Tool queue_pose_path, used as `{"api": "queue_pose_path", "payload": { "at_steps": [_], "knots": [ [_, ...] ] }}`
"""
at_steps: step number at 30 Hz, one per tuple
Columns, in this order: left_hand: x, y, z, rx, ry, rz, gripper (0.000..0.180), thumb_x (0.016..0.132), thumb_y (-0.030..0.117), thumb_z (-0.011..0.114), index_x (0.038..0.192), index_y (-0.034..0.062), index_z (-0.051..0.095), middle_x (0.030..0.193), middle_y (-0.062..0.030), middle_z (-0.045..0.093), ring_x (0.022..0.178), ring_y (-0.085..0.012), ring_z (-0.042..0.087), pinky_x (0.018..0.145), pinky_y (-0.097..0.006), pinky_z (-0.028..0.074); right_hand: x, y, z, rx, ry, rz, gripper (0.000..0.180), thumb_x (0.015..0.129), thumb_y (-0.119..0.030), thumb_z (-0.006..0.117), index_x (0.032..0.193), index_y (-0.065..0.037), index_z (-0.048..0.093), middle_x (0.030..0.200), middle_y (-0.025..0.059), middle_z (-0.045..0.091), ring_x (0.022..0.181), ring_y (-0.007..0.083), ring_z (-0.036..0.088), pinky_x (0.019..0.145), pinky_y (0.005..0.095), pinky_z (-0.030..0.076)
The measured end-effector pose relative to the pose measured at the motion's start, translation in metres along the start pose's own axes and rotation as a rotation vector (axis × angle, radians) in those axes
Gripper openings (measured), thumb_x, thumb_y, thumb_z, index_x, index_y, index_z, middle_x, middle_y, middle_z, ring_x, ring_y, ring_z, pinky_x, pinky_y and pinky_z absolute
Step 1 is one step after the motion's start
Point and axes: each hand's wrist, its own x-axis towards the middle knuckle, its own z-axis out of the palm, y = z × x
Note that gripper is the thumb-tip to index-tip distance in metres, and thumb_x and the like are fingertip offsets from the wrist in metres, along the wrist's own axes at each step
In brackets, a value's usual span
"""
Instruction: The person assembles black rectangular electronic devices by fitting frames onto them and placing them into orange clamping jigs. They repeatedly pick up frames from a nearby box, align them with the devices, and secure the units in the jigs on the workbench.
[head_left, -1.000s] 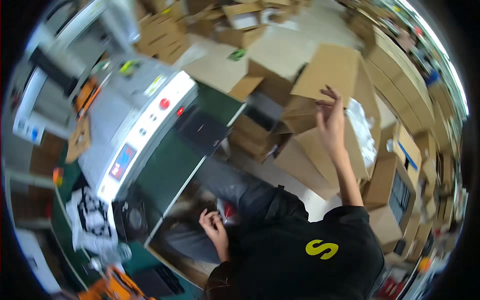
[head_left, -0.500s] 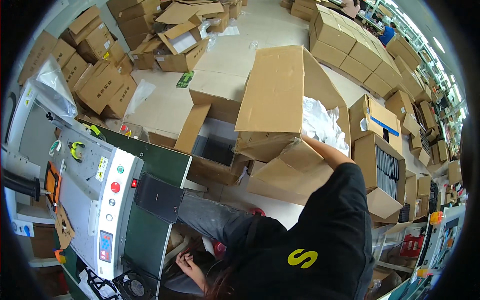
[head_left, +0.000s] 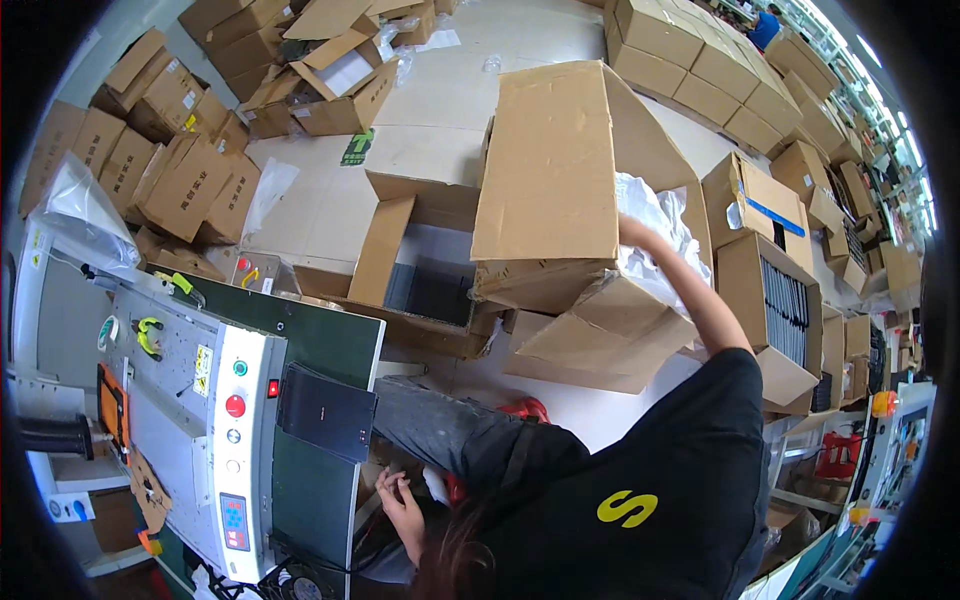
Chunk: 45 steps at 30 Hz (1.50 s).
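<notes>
The big cardboard box [head_left: 560, 170] lies tipped on its side on the floor among other cartons, its open mouth facing right, white plastic wrapping [head_left: 655, 230] spilling out. My right hand [head_left: 630, 232] reaches into that mouth; it is buried in the wrapping, so I cannot tell its grip. My left hand [head_left: 400, 503] hangs low beside the green machine [head_left: 320, 350], fingers loosely curled, holding nothing. A flat black case [head_left: 327, 410] rests on the machine, just above that hand.
</notes>
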Motion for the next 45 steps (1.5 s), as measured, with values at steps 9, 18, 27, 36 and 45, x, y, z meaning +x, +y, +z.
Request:
{"api": "queue_pose_path", "payload": {
  "at_steps": [9,18,27,36,45],
  "knots": [
    [0.015,0.089,0.026,-0.379,-0.31,0.051,0.046,0.097,0.005,0.044,0.14,0.002,0.029,0.119,-0.0159,0.052,0.101,-0.0217,0.056,0.093,-0.035,0.045,-0.151,-0.147,-0.118,0.233,1.108,-0.273,0.022,0.1,-0.011,0.046,0.113,0.002,0.057,0.104,0.0101,0.068,0.092,0.0155,0.064,0.08,0.0284,0.049],
    [0.026,0.205,-0.014,-1.52,-0.467,0.01,0.099,0.083,0.078,0.034,0.147,0.0027,0.024,0.149,-0.0309,0.023,0.136,-0.0461,0.03,0.108,-0.057,0.03,-0.129,-0.358,0.064,-0.224,0.583,-1.723,0.016,0.08,-0.012,0.062,0.095,-0.008,0.067,0.093,0.0049,0.067,0.089,0.0162,0.065,0.064,0.025,0.047],
    [-0.061,0.137,-0.078,-1.789,-0.095,0.272,0.091,0.08,0.071,0.045,0.152,0.0242,0.016,0.153,-0.0306,0.008,0.138,-0.0495,0.019,0.111,-0.063,0.017,-0.182,-0.398,0.193,0.045,-0.31,-1.799,0.041,0.08,-0.022,0.068,0.118,-0.007,0.063,0.113,0.0046,0.062,0.116,0.0181,0.056,0.094,0.0334,0.042],
    [-0.045,0.152,-0.08,-1.585,0.207,0.347,0.078,0.083,0.06,0.052,0.149,0.0298,0.022,0.151,-0.0307,0.014,0.136,-0.0515,0.021,0.111,-0.062,0.019,-0.201,-0.402,0.196,0.127,-0.119,-1.42,0.038,0.076,-0.026,0.075,0.114,-0.023,0.069,0.092,0.0047,0.049,0.091,0.0225,0.046,0.082,0.0329,0.039],
    [0.001,0.102,-0.094,-1.38,0.027,0.334,0.08,0.086,0.047,0.056,0.151,0.0297,0.013,0.151,-0.0311,0.016,0.134,-0.0503,0.029,0.112,-0.056,0.025,-0.179,-0.392,0.255,0.184,-0.3,-1.186,0.035,0.084,-0.01,0.063,0.119,-0.008,0.061,0.086,0.0136,0.062,0.081,0.0293,0.062,0.076,0.0381,0.05]
  ]
}}
